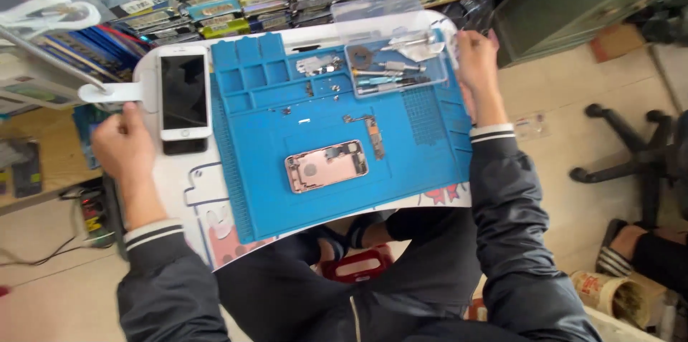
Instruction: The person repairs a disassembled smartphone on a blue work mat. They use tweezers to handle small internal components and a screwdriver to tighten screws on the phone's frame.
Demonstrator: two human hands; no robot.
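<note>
Opened phone (327, 166) in the middle of my mat (416, 163), tool tray (396, 70) behind it on the mat, another phone (185, 93) left of the mat, my left hand (122, 143) beside that phone, my right hand (476, 63) at the tray's right edge.

Both arms extend forward in dark sleeves with striped cuffs, spread wide apart. The left hand (122, 143) is curled, knuckles up. The right hand (476, 63) is curled, fingers bent inward.

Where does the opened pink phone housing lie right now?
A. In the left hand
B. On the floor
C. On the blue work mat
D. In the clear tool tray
C: the pink phone housing lies flat near the middle of the blue work mat, with both hands away at the table's edges.
</note>
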